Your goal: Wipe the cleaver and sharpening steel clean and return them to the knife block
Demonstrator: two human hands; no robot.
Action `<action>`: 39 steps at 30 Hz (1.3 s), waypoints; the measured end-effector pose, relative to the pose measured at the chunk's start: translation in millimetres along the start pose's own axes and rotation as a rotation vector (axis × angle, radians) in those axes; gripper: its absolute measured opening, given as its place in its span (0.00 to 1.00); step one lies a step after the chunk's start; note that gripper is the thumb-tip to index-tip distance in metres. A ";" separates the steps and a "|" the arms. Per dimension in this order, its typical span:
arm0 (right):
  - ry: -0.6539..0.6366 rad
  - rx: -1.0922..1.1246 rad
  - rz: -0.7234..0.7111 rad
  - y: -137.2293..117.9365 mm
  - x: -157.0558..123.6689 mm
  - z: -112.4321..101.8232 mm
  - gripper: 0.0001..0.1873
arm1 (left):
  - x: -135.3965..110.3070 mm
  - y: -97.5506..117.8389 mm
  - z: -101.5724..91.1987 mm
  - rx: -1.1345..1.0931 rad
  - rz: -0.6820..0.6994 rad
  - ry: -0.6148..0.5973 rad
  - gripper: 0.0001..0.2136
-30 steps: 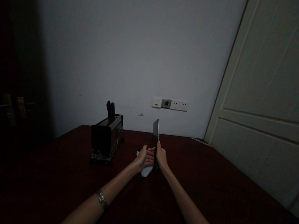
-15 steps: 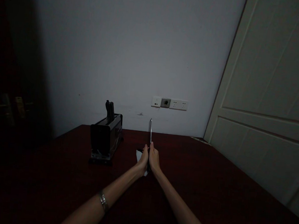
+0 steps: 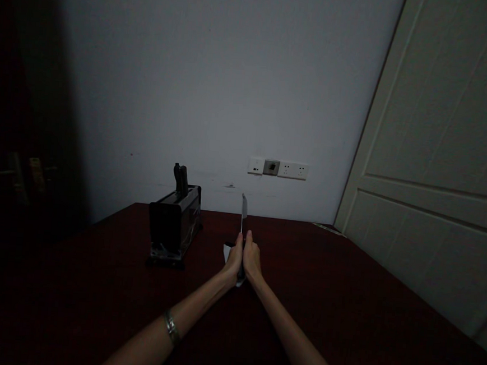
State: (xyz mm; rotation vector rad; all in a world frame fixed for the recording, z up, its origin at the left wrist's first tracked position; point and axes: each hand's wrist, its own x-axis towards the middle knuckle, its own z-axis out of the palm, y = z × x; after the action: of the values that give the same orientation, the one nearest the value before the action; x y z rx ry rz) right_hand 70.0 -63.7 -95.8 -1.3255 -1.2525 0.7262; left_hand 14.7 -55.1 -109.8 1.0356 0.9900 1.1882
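Both hands close together, palms facing with a narrow gap: left hand (image 3: 233, 260) and right hand (image 3: 251, 259) holding the knife (image 3: 244, 209) between them, blade up above the fingers, seen nearly edge-on. Handle mostly hidden by the palms. White item (image 3: 227, 251) (cloth or paper, can't tell) under/behind the left hand, on the dark red surface (image 3: 302, 288). Black holder (image 3: 166, 230) left of the hands, well apart, two dark handles (image 3: 180, 180) sticking out the top. Metal band (image 3: 171, 327) on left forearm. Wall sockets (image 3: 293, 170) behind.
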 end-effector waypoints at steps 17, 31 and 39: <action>-0.147 -0.020 -0.072 22.5 0.5 -49.5 0.33 | -7.9 38.2 -13.2 -0.240 -0.080 -0.111 0.25; -0.623 -0.727 -0.674 34.1 -21.6 -54.5 0.23 | -3.8 49.1 -25.8 -0.612 -0.257 -0.433 0.30; -0.586 -0.689 -0.670 37.4 -21.6 -52.7 0.21 | -2.3 55.0 -38.8 -0.663 -0.279 -0.501 0.29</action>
State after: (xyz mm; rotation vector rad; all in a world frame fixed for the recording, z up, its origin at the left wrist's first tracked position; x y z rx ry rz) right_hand 123.4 -92.9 -126.5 -1.1027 -2.4168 0.1816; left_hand -35.8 -49.4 -65.5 0.5862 0.2888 0.8643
